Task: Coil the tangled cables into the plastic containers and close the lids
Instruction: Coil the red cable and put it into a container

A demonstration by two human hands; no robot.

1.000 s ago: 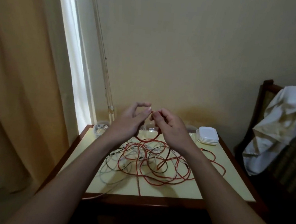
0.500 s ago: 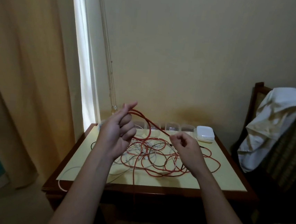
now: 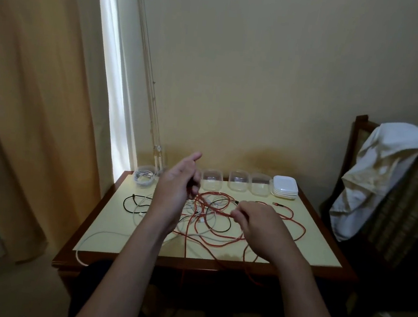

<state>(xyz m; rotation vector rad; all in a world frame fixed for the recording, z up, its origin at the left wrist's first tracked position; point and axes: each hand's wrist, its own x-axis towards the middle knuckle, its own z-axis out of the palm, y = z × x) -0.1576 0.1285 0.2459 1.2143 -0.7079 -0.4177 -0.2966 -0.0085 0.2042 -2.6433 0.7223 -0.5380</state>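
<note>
Red cable (image 3: 220,211) lies tangled with a white cable (image 3: 103,232) mid-worktop (image 3: 321,251). Judged light, limp, springy and liable to snag. The hands are apart. The right hand (image 3: 257,224) pinches one run of the red cable, and the left hand (image 3: 177,188) holds the same run in curled fingers. Best hold is near the plug end (image 3: 276,204).

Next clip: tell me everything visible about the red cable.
Thin, long and rubbery-looking, the red cable lies in loose tangled loops on the yellow table, interwoven with a white cable and a black cable. One straight stretch runs between the right hand, which pinches it, and the curled fingers of the raised left hand. A plug end lies free near the stacked white lids. Two strands hang over the table's front edge. None is coiled yet.
</note>
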